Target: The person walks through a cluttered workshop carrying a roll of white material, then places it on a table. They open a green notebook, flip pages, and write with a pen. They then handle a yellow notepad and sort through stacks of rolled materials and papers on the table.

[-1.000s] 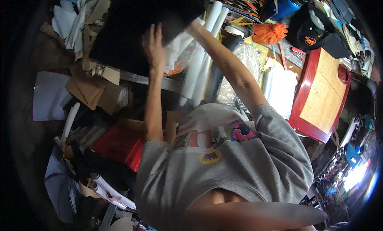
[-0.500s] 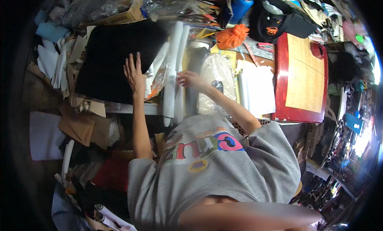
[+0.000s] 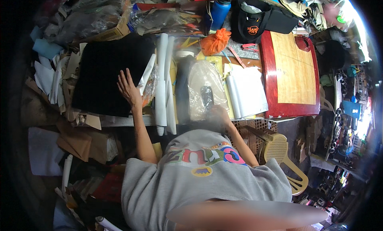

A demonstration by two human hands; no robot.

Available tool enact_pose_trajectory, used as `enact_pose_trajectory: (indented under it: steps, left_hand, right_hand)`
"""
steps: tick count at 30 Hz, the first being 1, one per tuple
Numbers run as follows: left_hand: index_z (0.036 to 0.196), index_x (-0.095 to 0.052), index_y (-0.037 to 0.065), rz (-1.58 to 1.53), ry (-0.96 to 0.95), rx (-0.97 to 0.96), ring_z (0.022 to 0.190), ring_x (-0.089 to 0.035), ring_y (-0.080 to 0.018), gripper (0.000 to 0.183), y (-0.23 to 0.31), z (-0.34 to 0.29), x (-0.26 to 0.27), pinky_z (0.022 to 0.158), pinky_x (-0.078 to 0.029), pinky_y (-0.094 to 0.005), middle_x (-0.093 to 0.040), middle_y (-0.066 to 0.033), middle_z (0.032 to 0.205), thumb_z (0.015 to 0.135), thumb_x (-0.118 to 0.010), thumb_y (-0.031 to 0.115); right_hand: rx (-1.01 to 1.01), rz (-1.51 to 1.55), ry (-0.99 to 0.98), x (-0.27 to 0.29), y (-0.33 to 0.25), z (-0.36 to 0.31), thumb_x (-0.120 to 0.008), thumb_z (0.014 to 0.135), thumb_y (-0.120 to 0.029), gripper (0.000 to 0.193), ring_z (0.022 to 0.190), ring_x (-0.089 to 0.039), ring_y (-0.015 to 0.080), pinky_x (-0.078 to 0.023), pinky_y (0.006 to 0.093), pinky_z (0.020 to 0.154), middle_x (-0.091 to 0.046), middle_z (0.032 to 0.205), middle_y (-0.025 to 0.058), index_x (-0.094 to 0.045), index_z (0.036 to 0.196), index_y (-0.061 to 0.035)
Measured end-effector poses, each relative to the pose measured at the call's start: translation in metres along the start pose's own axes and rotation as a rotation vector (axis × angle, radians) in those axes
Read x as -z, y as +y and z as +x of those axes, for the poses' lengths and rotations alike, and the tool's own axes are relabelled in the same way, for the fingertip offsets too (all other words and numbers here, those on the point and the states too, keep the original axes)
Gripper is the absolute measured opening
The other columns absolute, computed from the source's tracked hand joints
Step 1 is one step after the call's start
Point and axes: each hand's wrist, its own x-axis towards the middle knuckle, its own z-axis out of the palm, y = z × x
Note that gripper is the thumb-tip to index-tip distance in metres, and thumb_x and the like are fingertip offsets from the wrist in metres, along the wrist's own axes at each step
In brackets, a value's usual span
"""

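Observation:
My left hand (image 3: 129, 88) lies flat with fingers spread on the right edge of a large black sheet (image 3: 107, 77). My right hand (image 3: 217, 114) is at the lower right of a clear plastic bag (image 3: 197, 81) with a rounded end, and its fingers are smeared by motion. Just beyond that hand is a dark elongated object (image 3: 206, 97) on the bag; whether the fingers touch it I cannot tell. Between my hands lie white rolls (image 3: 161, 77) and a blurred dark strip (image 3: 182, 85).
An open spiral notebook (image 3: 249, 91) and a red-framed wooden panel (image 3: 295, 77) lie to the right. Further back are an orange bundle (image 3: 216, 42), a blue bottle (image 3: 220, 12) and a black tote bag (image 3: 249, 23). A plastic chair (image 3: 279, 149) stands below the panel.
My right hand has moved right and nearer to me, from the white rolls to the plastic bag's near end. My left hand stays on the black sheet. The whole view has shifted slightly.

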Motion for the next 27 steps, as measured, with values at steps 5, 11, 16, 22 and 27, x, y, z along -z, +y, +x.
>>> enact_pose_trajectory:
  steps: [5, 11, 16, 22, 27]
  left_hand:
    - [0.15, -0.035, 0.017, -0.102, -0.036, 0.056, 0.141, -0.034, -0.0345, 0.079, 0.009, -0.005, 0.007, 0.115, -0.03, -0.0523, -0.033, -0.0122, 0.155, 0.08, -0.065, -0.003]
    - [0.152, -0.031, 0.012, -0.119, 0.073, 0.075, 0.143, -0.028, -0.0375, 0.071, 0.04, -0.022, 0.005, 0.116, -0.024, -0.054, -0.025, -0.0129, 0.159, 0.086, -0.054, 0.001]
    - [0.153, -0.03, 0.012, -0.176, 0.045, 0.109, 0.146, -0.018, -0.0413, 0.07, 0.092, -0.049, 0.003, 0.118, -0.015, -0.0573, -0.014, -0.0157, 0.162, 0.088, -0.057, 0.006]
    - [0.149, -0.036, 0.011, -0.267, -0.095, 0.012, 0.143, -0.028, -0.0373, 0.069, 0.205, -0.085, -0.01, 0.115, -0.018, -0.0584, -0.02, -0.018, 0.159, 0.086, -0.064, 0.011]
    - [0.137, -0.054, 0.013, -0.392, -0.285, -0.099, 0.14, -0.034, -0.0326, 0.053, 0.325, -0.135, -0.009, 0.116, -0.014, -0.0583, -0.034, -0.0156, 0.152, 0.085, -0.064, 0.009]
  right_hand:
    - [-0.295, 0.172, -0.021, -0.015, -0.017, -0.012, -0.063, 0.094, -0.023, 0.034, 0.094, -0.066, 0.0189, -0.052, 0.0334, 0.081, -0.069, 0.103, 0.0113, -0.06, 0.12, -0.001]
    - [-0.215, -0.095, -0.09, 0.002, -0.066, -0.02, -0.061, 0.093, -0.018, 0.032, 0.111, -0.062, 0.0323, -0.047, 0.0386, 0.095, -0.065, 0.119, 0.0188, -0.063, 0.12, -0.0007]
    - [-0.252, -0.158, -0.115, 0.046, -0.07, -0.031, -0.061, 0.093, -0.017, 0.033, 0.107, -0.064, 0.0272, -0.049, 0.0372, 0.092, -0.066, 0.118, 0.0171, -0.061, 0.123, -0.003]
    - [-0.155, -0.164, -0.052, 0.126, -0.045, -0.055, -0.06, 0.094, -0.017, 0.033, 0.099, -0.066, 0.0295, -0.05, 0.0391, 0.088, -0.068, 0.11, 0.0177, -0.06, 0.123, -0.003]
    - [-0.143, -0.205, -0.041, 0.232, -0.009, -0.086, -0.06, 0.093, -0.02, 0.034, 0.098, -0.066, 0.0322, -0.05, 0.0396, 0.086, -0.068, 0.111, 0.02, -0.061, 0.121, -0.0017]
